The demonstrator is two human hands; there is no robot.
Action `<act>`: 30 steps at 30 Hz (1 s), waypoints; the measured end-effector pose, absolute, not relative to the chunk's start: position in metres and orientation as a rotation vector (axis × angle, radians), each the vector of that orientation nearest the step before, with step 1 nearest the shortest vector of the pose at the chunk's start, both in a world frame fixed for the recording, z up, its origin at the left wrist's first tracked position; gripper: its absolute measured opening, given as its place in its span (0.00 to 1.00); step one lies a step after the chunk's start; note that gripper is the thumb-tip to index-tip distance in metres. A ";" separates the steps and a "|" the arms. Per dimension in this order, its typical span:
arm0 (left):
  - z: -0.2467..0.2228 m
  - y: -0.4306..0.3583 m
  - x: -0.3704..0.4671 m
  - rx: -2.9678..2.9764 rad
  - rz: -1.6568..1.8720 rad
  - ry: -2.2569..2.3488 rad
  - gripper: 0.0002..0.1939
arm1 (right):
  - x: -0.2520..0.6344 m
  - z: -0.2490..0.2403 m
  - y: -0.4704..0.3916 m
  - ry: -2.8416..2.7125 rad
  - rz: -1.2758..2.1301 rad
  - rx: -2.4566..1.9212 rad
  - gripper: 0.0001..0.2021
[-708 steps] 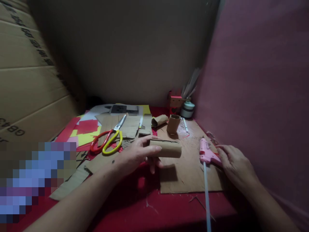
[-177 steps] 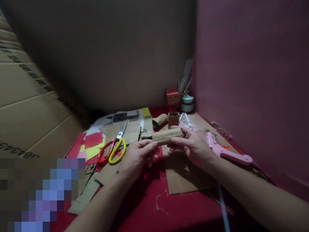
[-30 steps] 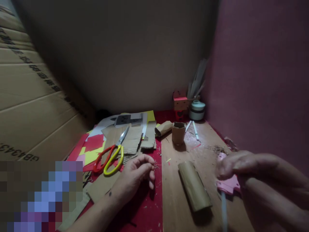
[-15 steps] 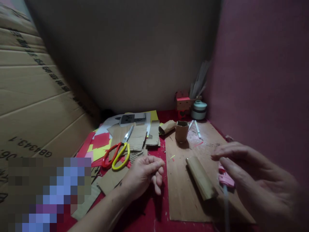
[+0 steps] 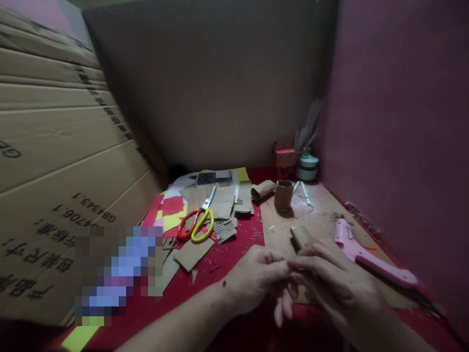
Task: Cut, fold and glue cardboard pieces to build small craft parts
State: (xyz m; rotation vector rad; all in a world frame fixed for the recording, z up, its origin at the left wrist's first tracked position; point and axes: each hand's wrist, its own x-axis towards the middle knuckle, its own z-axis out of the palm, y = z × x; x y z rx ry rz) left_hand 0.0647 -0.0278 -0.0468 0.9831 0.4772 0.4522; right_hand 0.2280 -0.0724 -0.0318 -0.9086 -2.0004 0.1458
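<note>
three brown cardboard tubes stand formed before us: an upright tube (image 5: 284, 196) and a slumped tube (image 5: 264, 189) toward the back, and a nearer tube (image 5: 299, 236) lying on the cardboard sheet (image 5: 274, 240), its lower part hidden behind our right hand (image 5: 335, 281). we see none of the tubes joined to another, and flat cardboard pieces (image 5: 194, 254) lie loose and unrolled near the scissors (image 5: 206, 204); we'd judge the shaping well along and any joining not yet done. the pink glue gun (image 5: 384, 266) lies out of hand at the right. our left hand (image 5: 256, 278) is curled with thumb and forefinger drawn together, its fingertips meeting the right hand's, which arches over palm down; we cannot tell whether either grips anything.
</note>
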 end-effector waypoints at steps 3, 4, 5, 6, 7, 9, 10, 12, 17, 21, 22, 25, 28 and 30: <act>-0.046 -0.034 0.068 0.918 0.477 0.433 0.14 | 0.231 -0.029 -0.080 -1.908 0.305 -0.906 0.10; -0.046 -0.035 0.069 0.901 0.480 0.433 0.13 | 0.233 -0.029 -0.082 -1.879 0.350 -0.887 0.10; -0.046 -0.037 0.069 0.882 0.476 0.434 0.12 | 0.233 -0.029 -0.084 -1.852 0.384 -0.861 0.11; -0.047 -0.039 0.069 0.859 0.466 0.432 0.11 | 0.234 -0.031 -0.085 -1.823 0.407 -0.833 0.11; -0.048 -0.041 0.070 0.834 0.453 0.426 0.11 | 0.235 -0.033 -0.086 -1.800 0.416 -0.805 0.11; -0.050 -0.045 0.072 0.778 0.423 0.408 0.12 | 0.238 -0.040 -0.089 -1.775 0.400 -0.788 0.11; -0.052 -0.046 0.074 0.757 0.409 0.399 0.12 | 0.240 -0.044 -0.091 -1.792 0.356 -0.804 0.11; -0.055 -0.049 0.078 0.732 0.405 0.394 0.13 | 0.242 -0.050 -0.095 -1.840 0.228 -0.916 0.10; -0.057 -0.053 0.086 0.745 0.490 0.430 0.14 | 0.243 -0.054 -0.104 -1.886 -0.059 -1.013 0.10; -0.045 -0.061 0.086 0.900 0.430 0.545 0.09 | 0.243 -0.055 -0.102 -1.892 -0.106 -1.040 0.06; -0.040 -0.064 0.084 0.961 0.405 0.574 0.07 | 0.244 -0.055 -0.101 -1.888 -0.093 -1.062 0.05; -0.025 -0.062 0.070 1.190 0.423 0.648 0.05 | 0.247 -0.055 -0.099 -1.842 -0.059 -1.143 0.05; -0.011 -0.036 0.039 1.795 0.671 0.955 0.08 | 0.249 -0.052 -0.097 -1.805 -0.011 -1.184 0.05; -0.006 -0.008 0.012 2.142 0.676 1.355 0.10 | 0.248 -0.047 -0.094 -1.808 0.010 -1.166 0.07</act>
